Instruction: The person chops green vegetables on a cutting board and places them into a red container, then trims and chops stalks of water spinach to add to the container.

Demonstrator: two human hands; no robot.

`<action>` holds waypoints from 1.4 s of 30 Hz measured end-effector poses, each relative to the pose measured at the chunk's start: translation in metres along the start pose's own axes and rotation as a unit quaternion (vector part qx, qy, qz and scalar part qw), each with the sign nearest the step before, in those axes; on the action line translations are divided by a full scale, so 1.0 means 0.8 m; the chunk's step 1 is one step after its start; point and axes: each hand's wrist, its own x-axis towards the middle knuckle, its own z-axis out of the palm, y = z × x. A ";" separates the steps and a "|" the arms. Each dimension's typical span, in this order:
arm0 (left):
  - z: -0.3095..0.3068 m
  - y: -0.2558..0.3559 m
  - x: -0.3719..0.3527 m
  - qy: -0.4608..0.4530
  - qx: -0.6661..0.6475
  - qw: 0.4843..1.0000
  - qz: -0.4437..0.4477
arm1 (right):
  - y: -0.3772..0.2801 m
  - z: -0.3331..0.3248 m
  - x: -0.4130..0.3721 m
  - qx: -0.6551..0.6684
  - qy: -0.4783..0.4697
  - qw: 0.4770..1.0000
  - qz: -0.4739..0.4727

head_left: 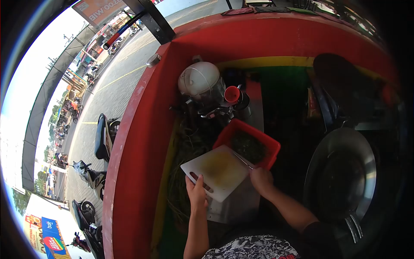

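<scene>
View: your one head camera, a fisheye, looks forward and down.
Nearness: close above the board [220, 172], which sits low of centre.
Left of board: red wall [142, 142], with the street [108, 86] farther left.
Right of board: wok [340, 172] at the dim edge.

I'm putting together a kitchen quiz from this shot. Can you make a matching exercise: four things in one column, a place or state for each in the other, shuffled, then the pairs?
Things
1. cutting board
2. knife
3. red basket
4. wok

Places or states
a. holds dark chopped greens
b. gripped at its near edge by the left hand
c. far right, apart from both hands
d. in the right hand, blade over the board

Pairs: 1-b, 2-d, 3-a, 4-c
</scene>
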 end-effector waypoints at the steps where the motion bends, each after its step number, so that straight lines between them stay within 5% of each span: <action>1: -0.005 0.003 -0.001 0.002 0.000 1.000 0.002 | 0.000 -0.018 0.006 -0.008 0.005 1.000 0.018; 3: -0.011 0.008 -0.006 0.005 -0.043 0.999 0.005 | -0.005 -0.039 0.008 -0.015 0.007 0.999 0.034; 5: -0.008 0.017 -0.013 0.014 -0.052 0.999 0.001 | -0.009 -0.047 0.004 -0.014 0.104 0.994 0.022; 8: -0.014 0.006 -0.011 0.021 -0.069 0.997 -0.010 | -0.011 -0.043 -0.011 -0.033 0.090 0.994 -0.047; 11: -0.007 0.009 -0.016 0.028 -0.086 0.996 -0.023 | -0.004 -0.017 -0.021 -0.019 -0.005 0.998 -0.054; 15: 0.000 0.016 -0.022 0.027 -0.109 0.993 -0.028 | -0.022 -0.029 -0.036 0.051 0.023 0.998 -0.030; 17: -0.004 0.010 -0.020 0.012 -0.092 0.996 -0.017 | -0.020 -0.034 -0.037 0.059 -0.042 0.996 -0.045; 20: -0.007 0.005 -0.015 0.006 -0.078 0.997 0.001 | -0.028 -0.042 -0.044 0.068 0.022 0.996 -0.057; 39: -0.073 -0.015 -0.042 -0.007 -0.182 0.983 -0.033 | -0.023 -0.051 -0.072 0.021 -0.017 0.993 -0.118; 42: -0.143 -0.052 -0.059 -0.016 -0.202 0.977 -0.066 | -0.028 -0.047 -0.098 0.155 0.124 0.966 -0.165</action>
